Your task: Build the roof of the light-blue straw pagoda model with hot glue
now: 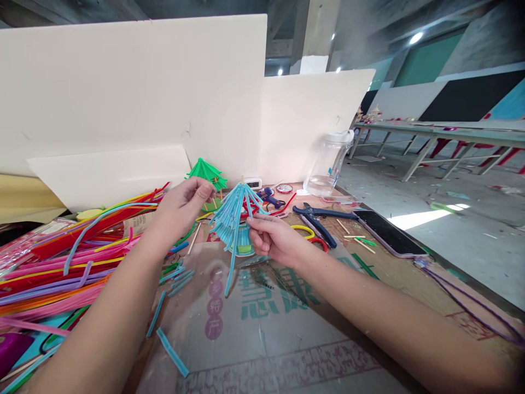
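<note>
I hold a small umbrella frame of light blue pipe cleaners (pixel 232 216) above the cardboard-covered table (pixel 287 339). My right hand (pixel 274 238) pinches the frame from the right, fingers closed on its strands. My left hand (pixel 186 205) is raised at the frame's left, fingers curled and pinched near the top of the blue strands. A wooden stick pokes out of the frame's top. Behind it stands a finished green pipe-cleaner umbrella (pixel 207 175).
A heap of coloured pipe cleaners (pixel 61 257) lies left. Cut blue pieces (pixel 172 350) lie on the cardboard. Blue pliers (pixel 318 216), a glue gun (pixel 268 197), wooden sticks, a phone (pixel 388 232) and a clear jar (pixel 328 164) sit right. White boards (pixel 143 93) stand behind.
</note>
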A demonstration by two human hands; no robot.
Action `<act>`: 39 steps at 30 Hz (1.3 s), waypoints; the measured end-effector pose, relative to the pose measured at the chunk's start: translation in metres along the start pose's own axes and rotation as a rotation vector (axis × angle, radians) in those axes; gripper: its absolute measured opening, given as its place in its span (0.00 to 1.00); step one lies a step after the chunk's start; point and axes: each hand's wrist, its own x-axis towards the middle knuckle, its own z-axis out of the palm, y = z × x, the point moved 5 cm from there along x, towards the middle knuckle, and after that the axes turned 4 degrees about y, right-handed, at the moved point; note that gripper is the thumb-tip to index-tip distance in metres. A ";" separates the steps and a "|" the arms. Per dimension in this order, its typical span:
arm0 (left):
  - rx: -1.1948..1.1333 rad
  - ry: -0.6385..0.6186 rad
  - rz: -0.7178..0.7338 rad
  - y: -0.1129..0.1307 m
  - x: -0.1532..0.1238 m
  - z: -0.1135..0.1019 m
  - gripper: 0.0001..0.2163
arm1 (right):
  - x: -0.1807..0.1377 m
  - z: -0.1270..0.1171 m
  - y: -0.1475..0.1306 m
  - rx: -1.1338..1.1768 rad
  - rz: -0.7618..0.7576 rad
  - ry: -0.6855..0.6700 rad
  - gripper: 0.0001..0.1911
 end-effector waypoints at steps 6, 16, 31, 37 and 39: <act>0.057 -0.084 0.044 0.001 0.003 0.001 0.16 | -0.001 -0.001 -0.004 -0.063 -0.004 0.031 0.15; 0.026 -0.154 -0.131 0.012 -0.006 -0.003 0.14 | -0.006 -0.004 -0.017 -0.242 0.005 0.060 0.14; 0.253 -0.249 0.061 0.010 -0.005 0.012 0.12 | -0.001 0.003 0.001 -0.002 0.027 -0.055 0.12; 0.336 0.002 -0.042 0.002 0.001 -0.013 0.17 | -0.003 -0.005 -0.011 -0.121 0.074 -0.013 0.11; 0.332 0.038 -0.071 -0.001 0.001 -0.018 0.18 | -0.006 -0.012 -0.025 -0.228 0.079 0.027 0.09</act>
